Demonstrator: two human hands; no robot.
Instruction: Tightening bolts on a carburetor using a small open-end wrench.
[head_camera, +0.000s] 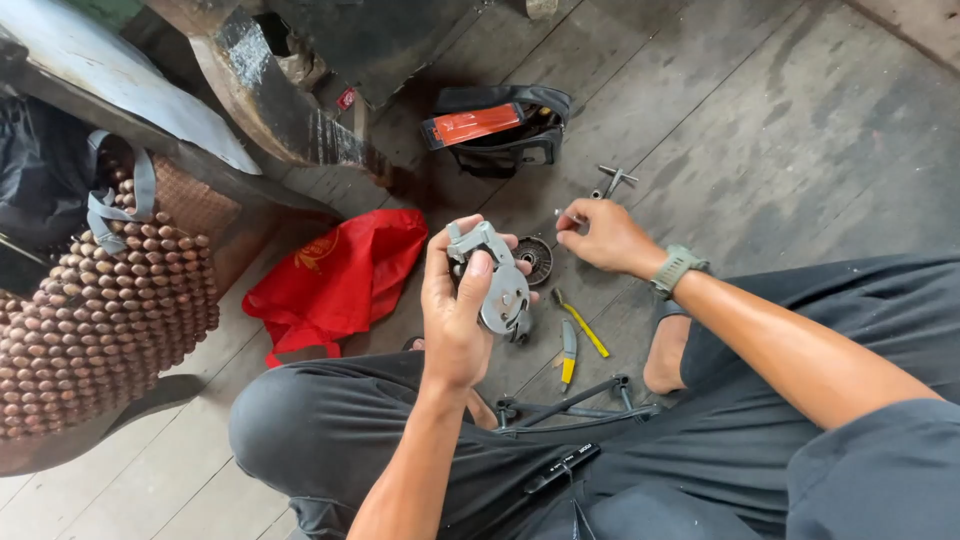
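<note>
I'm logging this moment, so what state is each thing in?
Left hand: shut on the grey metal part, held up off the floor.
Right hand: pinching a small metal piece.
Tool bag: open, on the floor.
Yellow-handled tools: lying flat on the floor.
Red bag: crumpled.

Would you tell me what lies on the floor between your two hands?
In the head view, a small dark round wheel lies between the left hand and right hand.
</note>
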